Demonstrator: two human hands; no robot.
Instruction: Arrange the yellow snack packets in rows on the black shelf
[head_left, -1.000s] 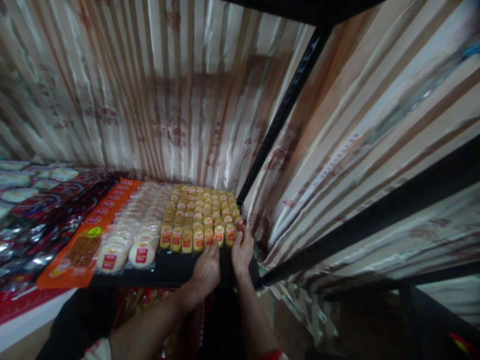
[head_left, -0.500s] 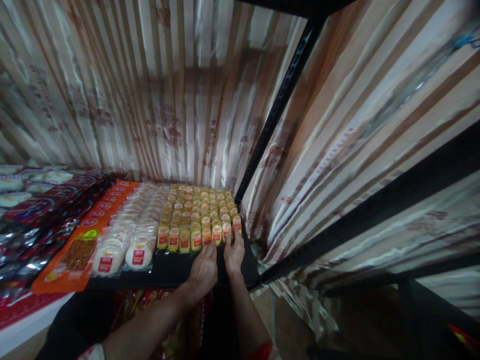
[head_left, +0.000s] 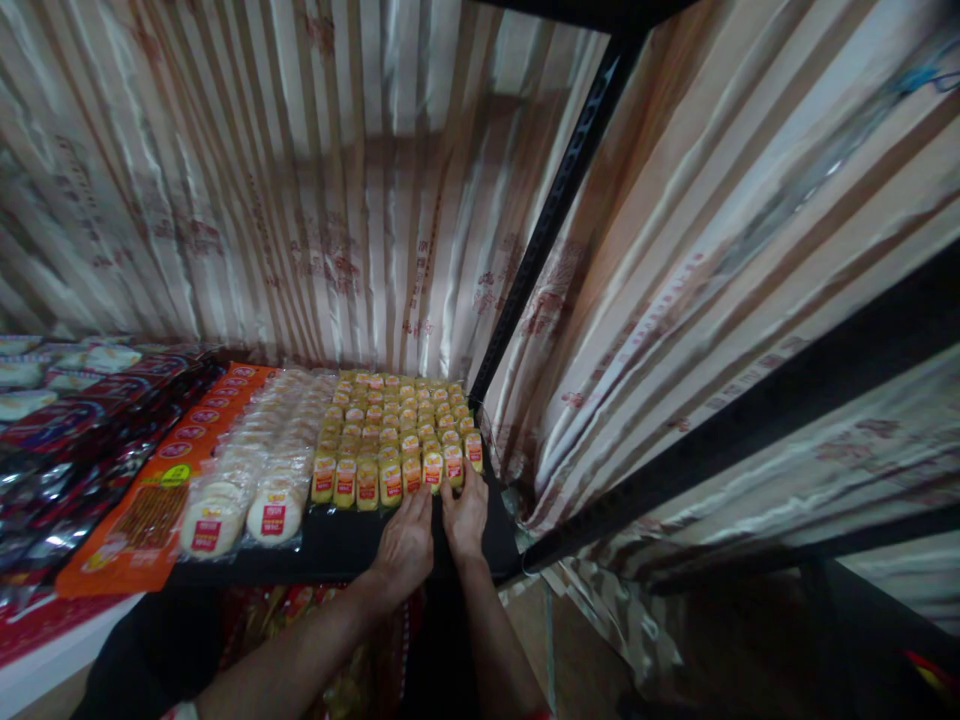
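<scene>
Rows of small yellow snack packs [head_left: 390, 485] with red-and-white labels stand packed together on a black shelf [head_left: 345, 540]. My left hand [head_left: 405, 545] reaches to the front row, its fingers stretched out and close together, tips against the lower front of the packs. Beside it, my right hand [head_left: 465, 515] touches the right end of that row, thumb and fingers apart. Neither hand lifts a pack. The fingertips partly cover the bottoms of the packs near them.
Left of the yellow packs lie clear-wrapped round white cakes [head_left: 274, 515], an orange snack bag [head_left: 135, 530] and dark shiny packets [head_left: 67, 460]. A black metal post [head_left: 547, 240] rises at the shelf's back right corner. Pleated printed curtains [head_left: 360, 200] hang behind and to the right.
My right hand's thumb and fingers have shifted slightly left and down along the front row. My left hand stays nearly in place. The packs look almost unchanged.
</scene>
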